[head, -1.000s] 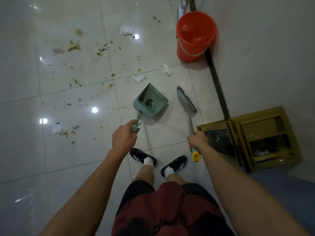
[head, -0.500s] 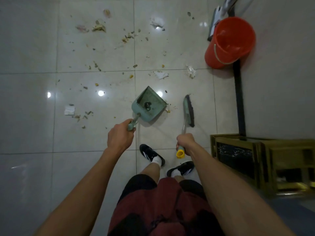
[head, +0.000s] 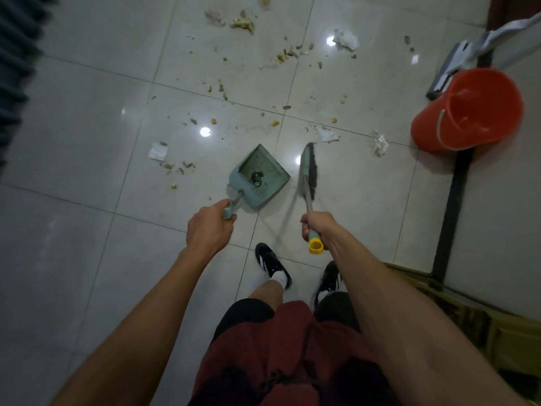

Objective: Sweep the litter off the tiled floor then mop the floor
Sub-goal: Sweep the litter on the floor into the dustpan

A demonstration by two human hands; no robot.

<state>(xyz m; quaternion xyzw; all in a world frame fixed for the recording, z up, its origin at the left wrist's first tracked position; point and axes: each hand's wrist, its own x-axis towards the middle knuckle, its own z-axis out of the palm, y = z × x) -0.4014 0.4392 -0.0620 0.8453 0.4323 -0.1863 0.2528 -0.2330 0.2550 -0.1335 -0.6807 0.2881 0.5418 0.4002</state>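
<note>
Litter (head: 281, 55) lies unswept at twelve o'clock. Right hand (head: 317, 227) grips the broom (head: 308, 174), left hand (head: 209, 230) the dustpan (head: 259, 175) handle (nearly empty); the view has swung left, squaring both tools to the mess.

Dim, murky light with small bright glare spots on the glossy tiled floor (head: 87, 118), soft shadows, darkened bowed edges, and slight blur throughout.

Black sneakers (head: 270, 263), red shorts (head: 281, 356), yellow-green cabinet (head: 497, 332) right.
</note>
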